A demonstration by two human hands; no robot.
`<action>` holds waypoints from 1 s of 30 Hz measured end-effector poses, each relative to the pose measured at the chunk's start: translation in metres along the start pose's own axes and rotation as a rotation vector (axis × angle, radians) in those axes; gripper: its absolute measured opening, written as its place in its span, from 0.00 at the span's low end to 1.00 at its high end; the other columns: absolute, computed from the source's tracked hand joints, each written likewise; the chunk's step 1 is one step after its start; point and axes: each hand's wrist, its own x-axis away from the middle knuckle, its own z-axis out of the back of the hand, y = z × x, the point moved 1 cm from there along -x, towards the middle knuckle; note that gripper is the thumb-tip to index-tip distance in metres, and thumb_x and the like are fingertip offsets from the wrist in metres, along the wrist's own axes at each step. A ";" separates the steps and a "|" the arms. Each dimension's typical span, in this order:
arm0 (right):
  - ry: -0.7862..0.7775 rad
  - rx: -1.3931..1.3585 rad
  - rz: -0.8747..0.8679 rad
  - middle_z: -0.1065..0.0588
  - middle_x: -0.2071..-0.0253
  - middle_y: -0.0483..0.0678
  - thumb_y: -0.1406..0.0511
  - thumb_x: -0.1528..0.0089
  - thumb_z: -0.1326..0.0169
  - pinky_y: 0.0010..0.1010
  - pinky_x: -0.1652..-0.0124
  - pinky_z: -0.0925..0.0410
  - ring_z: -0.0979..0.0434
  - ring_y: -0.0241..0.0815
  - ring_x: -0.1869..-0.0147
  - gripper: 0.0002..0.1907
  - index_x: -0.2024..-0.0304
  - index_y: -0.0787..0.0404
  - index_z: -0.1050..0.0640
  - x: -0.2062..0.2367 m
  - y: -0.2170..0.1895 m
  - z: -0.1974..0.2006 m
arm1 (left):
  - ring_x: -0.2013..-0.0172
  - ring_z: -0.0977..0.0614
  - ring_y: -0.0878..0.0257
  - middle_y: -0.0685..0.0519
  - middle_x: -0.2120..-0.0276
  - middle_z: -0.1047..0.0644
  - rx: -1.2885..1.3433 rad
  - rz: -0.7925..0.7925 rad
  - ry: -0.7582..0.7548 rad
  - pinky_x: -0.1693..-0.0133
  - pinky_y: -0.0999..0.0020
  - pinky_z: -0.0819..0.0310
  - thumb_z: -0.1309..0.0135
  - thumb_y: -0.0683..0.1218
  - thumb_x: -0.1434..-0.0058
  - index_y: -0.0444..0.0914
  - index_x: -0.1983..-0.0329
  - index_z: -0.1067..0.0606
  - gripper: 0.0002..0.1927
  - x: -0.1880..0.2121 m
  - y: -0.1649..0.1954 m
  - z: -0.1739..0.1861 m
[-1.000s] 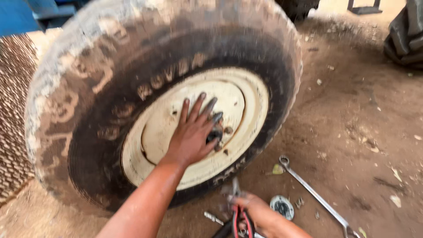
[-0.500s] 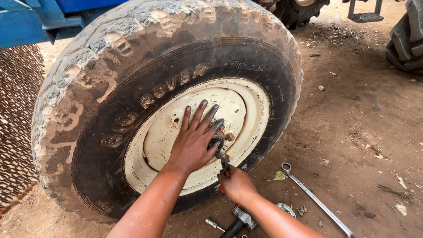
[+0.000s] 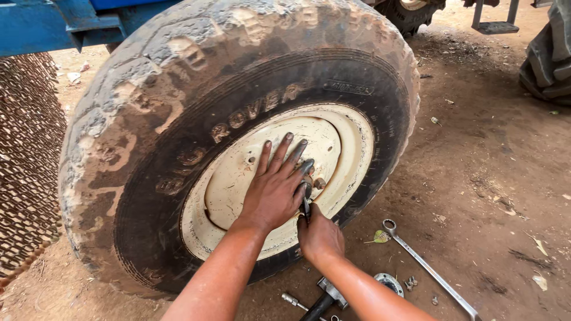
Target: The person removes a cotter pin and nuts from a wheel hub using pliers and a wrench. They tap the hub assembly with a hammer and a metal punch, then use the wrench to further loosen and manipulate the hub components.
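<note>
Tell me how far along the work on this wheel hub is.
Done: the tyre stands upright on the dirt, with a long spanner, a hammer and a few small parts laid out below it. In hand: the left hand lies flat on the cream rim while the right hand holds a thin tool at the hub. Left: the hub is hidden by the hands, so I cannot tell.

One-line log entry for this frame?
left hand flat on cream wheel rim | right hand grips small tool at hub | ring spanner on ground

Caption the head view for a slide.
Left hand flat on cream wheel rim, right hand holding a small tool at the hub.
</note>
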 end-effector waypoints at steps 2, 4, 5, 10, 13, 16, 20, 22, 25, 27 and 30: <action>0.043 0.035 0.049 0.21 0.50 0.61 0.53 0.34 0.52 0.49 0.43 0.32 0.22 0.62 0.43 0.20 0.45 0.56 0.25 -0.001 -0.002 0.001 | 0.25 0.63 0.57 0.56 0.24 0.49 -0.008 -0.011 0.033 0.29 0.49 0.80 0.65 0.58 0.32 0.50 0.31 0.34 0.27 0.001 -0.001 -0.001; 0.008 -0.002 -0.047 0.21 0.51 0.59 0.50 0.36 0.48 0.48 0.44 0.31 0.22 0.61 0.44 0.22 0.49 0.57 0.22 -0.003 0.001 0.002 | 0.25 0.62 0.57 0.55 0.25 0.48 -0.011 -0.025 0.069 0.29 0.49 0.80 0.65 0.59 0.32 0.50 0.31 0.34 0.28 0.001 -0.002 -0.003; -0.018 -0.024 -0.089 0.21 0.51 0.58 0.49 0.37 0.46 0.48 0.44 0.31 0.22 0.60 0.44 0.23 0.50 0.57 0.21 -0.006 0.002 0.003 | 0.24 0.62 0.57 0.56 0.25 0.48 -0.005 -0.019 0.055 0.28 0.49 0.79 0.66 0.59 0.31 0.50 0.31 0.34 0.27 0.001 -0.002 -0.004; -0.029 0.157 0.238 0.20 0.58 0.60 0.49 0.36 0.49 0.52 0.51 0.29 0.20 0.62 0.51 0.20 0.53 0.55 0.20 -0.030 0.018 0.027 | 0.25 0.60 0.57 0.55 0.26 0.46 -0.021 -0.032 0.100 0.28 0.50 0.77 0.65 0.60 0.32 0.49 0.32 0.33 0.28 0.001 -0.004 -0.009; -0.096 0.324 0.377 0.20 0.61 0.59 0.49 0.36 0.48 0.51 0.53 0.29 0.19 0.60 0.55 0.20 0.55 0.54 0.20 -0.052 0.032 0.048 | 0.24 0.60 0.58 0.56 0.25 0.46 0.014 -0.019 0.099 0.27 0.50 0.76 0.65 0.59 0.31 0.50 0.33 0.32 0.27 0.001 -0.005 -0.011; -0.127 0.436 0.496 0.20 0.63 0.58 0.49 0.37 0.48 0.51 0.54 0.28 0.19 0.60 0.57 0.19 0.56 0.54 0.20 -0.062 0.037 0.052 | 0.24 0.58 0.57 0.55 0.24 0.46 0.032 -0.032 0.117 0.27 0.49 0.75 0.63 0.59 0.30 0.49 0.32 0.31 0.26 0.003 -0.005 -0.011; 0.014 0.352 0.543 0.20 0.65 0.58 0.51 0.38 0.47 0.52 0.57 0.29 0.20 0.62 0.58 0.17 0.56 0.54 0.21 -0.053 0.037 0.043 | 0.24 0.56 0.55 0.54 0.25 0.43 0.016 -0.044 0.139 0.27 0.48 0.72 0.60 0.58 0.31 0.47 0.34 0.29 0.25 0.005 -0.007 -0.009; 0.042 0.350 0.470 0.20 0.63 0.59 0.51 0.38 0.47 0.53 0.58 0.28 0.20 0.62 0.58 0.18 0.54 0.54 0.22 -0.049 0.038 0.042 | 0.25 0.55 0.55 0.52 0.26 0.42 0.084 -0.076 0.202 0.28 0.47 0.71 0.59 0.58 0.33 0.46 0.36 0.28 0.25 0.006 -0.007 -0.006; 0.018 0.432 0.551 0.20 0.64 0.58 0.51 0.37 0.48 0.52 0.58 0.28 0.19 0.61 0.59 0.18 0.56 0.56 0.22 -0.049 0.042 0.039 | 0.24 0.54 0.52 0.50 0.26 0.40 0.030 -0.098 0.183 0.27 0.46 0.69 0.56 0.55 0.32 0.44 0.35 0.27 0.24 0.007 -0.007 -0.002; 0.037 0.479 0.541 0.20 0.64 0.57 0.52 0.36 0.49 0.51 0.59 0.28 0.19 0.60 0.59 0.17 0.56 0.55 0.22 -0.055 0.046 0.034 | 0.24 0.52 0.52 0.50 0.26 0.40 0.028 -0.117 0.196 0.26 0.46 0.68 0.54 0.55 0.32 0.44 0.36 0.26 0.24 0.006 -0.008 0.000; 0.191 0.397 0.525 0.20 0.63 0.60 0.55 0.38 0.49 0.52 0.61 0.27 0.19 0.62 0.59 0.16 0.53 0.56 0.22 -0.058 0.057 0.014 | 0.25 0.51 0.51 0.49 0.27 0.39 0.067 -0.106 0.228 0.28 0.45 0.68 0.53 0.55 0.35 0.44 0.37 0.26 0.25 0.007 -0.009 0.000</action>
